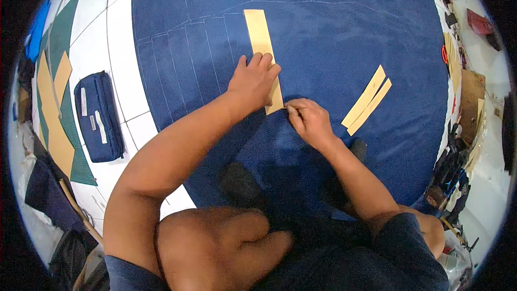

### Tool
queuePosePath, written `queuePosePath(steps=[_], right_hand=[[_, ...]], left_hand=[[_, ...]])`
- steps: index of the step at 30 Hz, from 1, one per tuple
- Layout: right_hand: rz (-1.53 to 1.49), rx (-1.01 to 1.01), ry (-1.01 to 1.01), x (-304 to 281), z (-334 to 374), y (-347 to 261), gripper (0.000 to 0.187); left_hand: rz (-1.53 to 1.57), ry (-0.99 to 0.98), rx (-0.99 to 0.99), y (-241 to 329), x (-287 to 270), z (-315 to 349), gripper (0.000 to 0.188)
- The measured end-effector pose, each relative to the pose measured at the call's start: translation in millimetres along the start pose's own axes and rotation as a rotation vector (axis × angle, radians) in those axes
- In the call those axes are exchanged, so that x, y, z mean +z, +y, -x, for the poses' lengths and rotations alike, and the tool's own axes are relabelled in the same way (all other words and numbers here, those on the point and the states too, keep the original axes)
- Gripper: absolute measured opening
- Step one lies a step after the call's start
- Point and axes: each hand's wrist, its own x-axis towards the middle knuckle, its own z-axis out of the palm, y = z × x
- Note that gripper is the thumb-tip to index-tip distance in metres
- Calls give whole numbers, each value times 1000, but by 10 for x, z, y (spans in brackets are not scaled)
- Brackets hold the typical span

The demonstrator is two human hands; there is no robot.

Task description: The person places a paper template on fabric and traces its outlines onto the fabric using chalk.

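Note:
A long tan card strip point(259, 31) lies on a spread of dark blue cloth point(323, 37), its lower end pointing toward me. My left hand point(254, 82) rests on the strip's middle, fingers spread and pressing it against the cloth. At the strip's lower right corner, my right hand point(309, 121) is closed in a pinch. A thin tip shows between its fingers, too small to name. Pale lines point(207, 48) run across the cloth left of the strip, several of them roughly parallel and meeting one long cross line.
Two narrower tan card strips point(369, 99) lie on the cloth to the right. On white tiles at the left sit a dark blue zipped case point(99, 116) and larger tan card pieces point(56, 113) over a green mat point(81, 161). Assorted items, including red-handled scissors point(444, 54), line the right side.

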Motion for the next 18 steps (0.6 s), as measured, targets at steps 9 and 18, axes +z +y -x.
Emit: queuePosePath(steps=[9,18], right_hand=[[-37,-26,41,23,29,58,11],[-61,-63,1,0,-9,28,13]], left_hand=[[-8,0,5,2,29,13,84],[-19,36,18,-21,39,0,85]])
